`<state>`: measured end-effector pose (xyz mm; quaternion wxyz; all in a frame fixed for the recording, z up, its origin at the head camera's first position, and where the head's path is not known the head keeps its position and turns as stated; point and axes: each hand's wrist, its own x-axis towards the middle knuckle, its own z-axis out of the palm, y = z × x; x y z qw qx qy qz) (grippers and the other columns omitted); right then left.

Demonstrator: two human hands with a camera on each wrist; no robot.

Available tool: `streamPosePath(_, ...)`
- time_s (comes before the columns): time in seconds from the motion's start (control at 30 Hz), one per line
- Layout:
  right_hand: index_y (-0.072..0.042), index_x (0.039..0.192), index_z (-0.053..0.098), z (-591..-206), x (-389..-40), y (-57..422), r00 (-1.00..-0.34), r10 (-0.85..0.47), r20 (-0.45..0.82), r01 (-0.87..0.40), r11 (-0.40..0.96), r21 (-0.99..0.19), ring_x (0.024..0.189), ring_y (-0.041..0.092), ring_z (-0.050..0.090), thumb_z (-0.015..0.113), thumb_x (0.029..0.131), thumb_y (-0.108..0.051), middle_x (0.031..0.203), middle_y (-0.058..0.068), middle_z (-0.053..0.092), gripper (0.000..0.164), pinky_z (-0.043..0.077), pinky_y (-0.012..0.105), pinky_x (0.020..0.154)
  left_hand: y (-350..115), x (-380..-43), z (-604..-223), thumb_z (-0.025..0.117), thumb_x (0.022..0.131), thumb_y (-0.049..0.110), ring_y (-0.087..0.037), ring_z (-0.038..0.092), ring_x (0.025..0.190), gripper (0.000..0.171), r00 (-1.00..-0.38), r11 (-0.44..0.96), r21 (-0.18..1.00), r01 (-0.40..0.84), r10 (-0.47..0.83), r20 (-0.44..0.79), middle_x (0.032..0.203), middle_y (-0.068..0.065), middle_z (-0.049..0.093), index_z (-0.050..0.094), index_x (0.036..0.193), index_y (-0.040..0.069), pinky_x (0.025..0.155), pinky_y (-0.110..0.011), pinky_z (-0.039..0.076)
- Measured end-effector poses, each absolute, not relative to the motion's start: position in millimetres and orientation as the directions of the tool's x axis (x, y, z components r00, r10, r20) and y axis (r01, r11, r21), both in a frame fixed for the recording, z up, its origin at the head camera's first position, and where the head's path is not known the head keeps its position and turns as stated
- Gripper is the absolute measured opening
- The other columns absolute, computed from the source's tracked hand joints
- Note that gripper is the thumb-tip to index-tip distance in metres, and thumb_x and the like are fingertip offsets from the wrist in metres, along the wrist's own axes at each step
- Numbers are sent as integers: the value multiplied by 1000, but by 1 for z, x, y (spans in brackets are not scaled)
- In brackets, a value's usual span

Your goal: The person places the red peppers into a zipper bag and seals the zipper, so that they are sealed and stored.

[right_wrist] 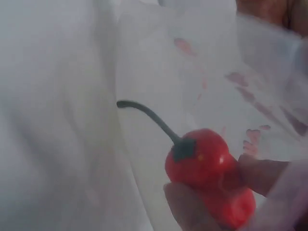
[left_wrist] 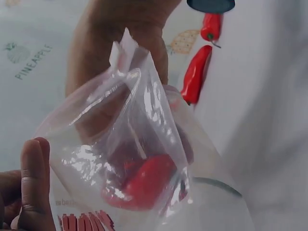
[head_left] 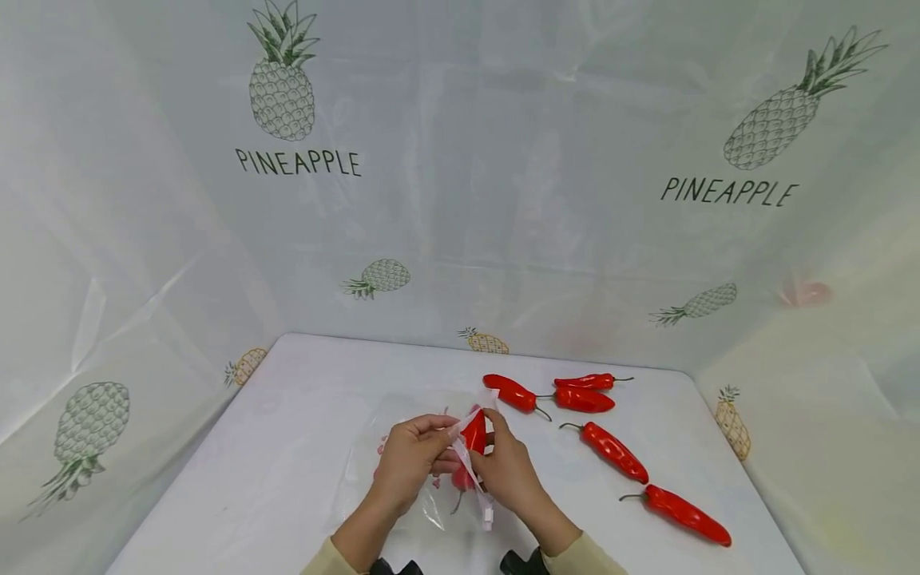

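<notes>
A clear zip bag [head_left: 359, 487] with red print lies in front of me, its mouth raised between both hands. My left hand [head_left: 408, 459] pinches the mouth's edge; its thumb [left_wrist: 34, 180] stands against the plastic in the left wrist view. My right hand [head_left: 509, 469] grips a red chili pepper [head_left: 474, 433] at the bag's opening. In the right wrist view, fingers [right_wrist: 190, 207] close around the pepper [right_wrist: 199, 156], whose green stem curves up to the left. Through the film in the left wrist view, the pepper [left_wrist: 149, 183] shows in part.
Several more red chili peppers lie on the white table [head_left: 237, 495], right of the bag: one [head_left: 512, 391] near its far corner, one [head_left: 614, 453] further right, one [head_left: 686, 513] nearest the right edge. A pineapple-print sheet [head_left: 503, 200] hangs behind. Black wrist devices [head_left: 523, 562] sit by the sleeves.
</notes>
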<state>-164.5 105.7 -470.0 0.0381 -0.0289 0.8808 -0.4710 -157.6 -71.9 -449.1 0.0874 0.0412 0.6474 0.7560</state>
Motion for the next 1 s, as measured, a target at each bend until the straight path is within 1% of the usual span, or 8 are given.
streamPosePath(0.13,3,142,47,-473,-167,104,-998,-53,16,-44,589,-807,76,21,65,83,90,-19,113,23,69,67,65,35,59,-68,-156,-449,75,100,18,-16,75,66,35,-960,-136,982,-127,265,-88,92,-13,78,70,126,-5,60,-22,62)
streamPosePath(0.2,3,138,51,-475,-168,103,-999,-47,24,-48,605,-794,75,21,64,82,90,-18,109,20,70,61,65,36,62,-67,-156,-449,75,100,19,-15,74,64,36,-955,-127,983,-136,281,-96,88,-11,77,70,126,-5,59,-22,61)
streamPosePath(0.27,2,139,52,-477,-168,102,-998,-51,22,-49,625,-779,78,21,65,81,91,-18,109,18,71,59,65,36,65,-67,-157,-449,75,99,19,-14,74,63,36,-959,-131,982,-134,269,-95,85,-10,77,70,125,-5,58,-22,61)
streamPosePath(0.37,0,146,51,-477,-166,102,-999,-52,4,-35,623,-781,82,20,68,81,92,-20,116,19,71,65,66,35,64,-69,-159,-450,75,99,16,-13,73,63,36,-970,-140,983,-120,229,-85,83,-8,75,69,125,-7,65,-27,65)
streamPosePath(0.53,2,144,55,-477,-162,108,-999,-32,36,-48,576,-816,77,16,69,80,94,-21,116,19,70,60,62,27,59,-74,-162,-448,75,100,16,-13,74,64,34,-976,-124,985,-123,197,-97,84,-7,74,69,125,-7,63,-25,64)
streamPosePath(0.6,2,141,58,-478,-160,111,-998,-21,59,-60,565,-823,78,15,69,80,95,-23,115,17,70,56,62,25,61,-75,-163,-448,75,100,18,-15,76,66,35,-977,-101,988,-119,188,-99,86,-9,75,69,125,-6,63,-25,64)
streamPosePath(0.8,-3,130,69,-478,-155,124,-987,26,159,-116,577,-809,94,17,70,79,96,-23,109,6,73,41,61,23,74,-77,-164,-451,76,100,22,-20,77,69,37,-982,-71,991,-117,157,-105,92,-12,77,71,125,-4,68,-30,66)
streamPosePath(1.0,-8,123,73,-475,-152,149,-973,99,208,-105,613,-783,96,17,71,79,96,-19,104,1,75,30,59,20,73,-78,-169,-457,77,99,22,-18,76,67,36,-977,-69,989,-133,179,-119,95,-12,78,72,124,-3,68,-30,66)
